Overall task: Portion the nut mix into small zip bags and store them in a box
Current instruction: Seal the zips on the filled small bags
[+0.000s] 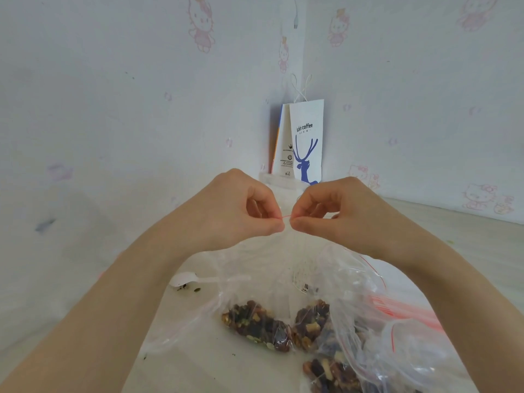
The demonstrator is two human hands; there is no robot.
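My left hand (249,211) and my right hand (326,214) meet fingertip to fingertip above the table, both pinching the red zip strip of a small clear zip bag (286,251) that hangs down between them. Below lie small filled bags of nut mix (258,326), another one (312,321) beside it, and a larger clear bag of nut mix (337,370) at the lower right. A stack of unused zip bags (402,307) with red strips lies to the right.
A white plastic spoon (184,279) lies on the white table (198,350) with a few seed crumbs (190,287) beside it. A white paper coffee bag (306,140) stands in the wall corner behind a clear plastic box (279,181).
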